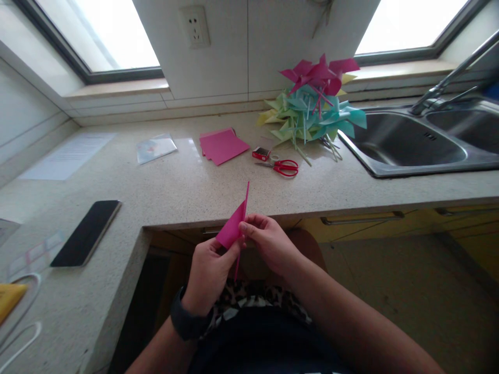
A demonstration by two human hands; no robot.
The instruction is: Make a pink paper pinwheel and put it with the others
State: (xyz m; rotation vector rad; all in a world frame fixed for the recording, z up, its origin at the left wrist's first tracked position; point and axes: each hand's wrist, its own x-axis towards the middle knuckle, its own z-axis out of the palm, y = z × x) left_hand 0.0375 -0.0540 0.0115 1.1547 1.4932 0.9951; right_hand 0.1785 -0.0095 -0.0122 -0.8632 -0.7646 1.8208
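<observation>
Both my hands are in front of the counter edge, over my lap. My left hand (pixel 210 270) and my right hand (pixel 268 241) pinch a folded pink paper sheet (pixel 234 226) between them, with one pointed flap standing up. The fingers of each hand are closed on the paper. A dark watch sits on my left wrist.
On the counter (pixel 175 187) lie a stack of pink paper (pixel 222 145), red scissors (pixel 283 167), a small red box (pixel 261 153), a heap of paper pinwheels (pixel 314 104), a black phone (pixel 86 232) and a plastic sleeve (pixel 156 148). A steel sink (pixel 409 140) is at right.
</observation>
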